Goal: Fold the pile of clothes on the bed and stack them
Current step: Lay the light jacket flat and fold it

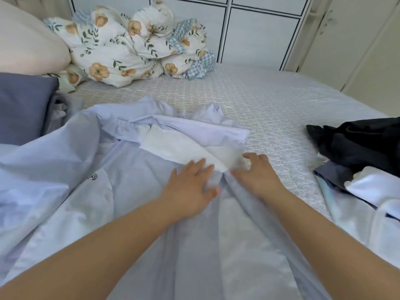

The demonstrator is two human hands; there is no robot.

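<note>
A bed with a pale grey, lattice-quilted cover (270,100) carries everything. A light blue garment (121,191) is spread over its near middle. Beyond that garment lies a bunched floral duvet (121,50); to its right, crumpled black clothing (357,144); to its left, slate-blue folded fabric (23,105).
</note>
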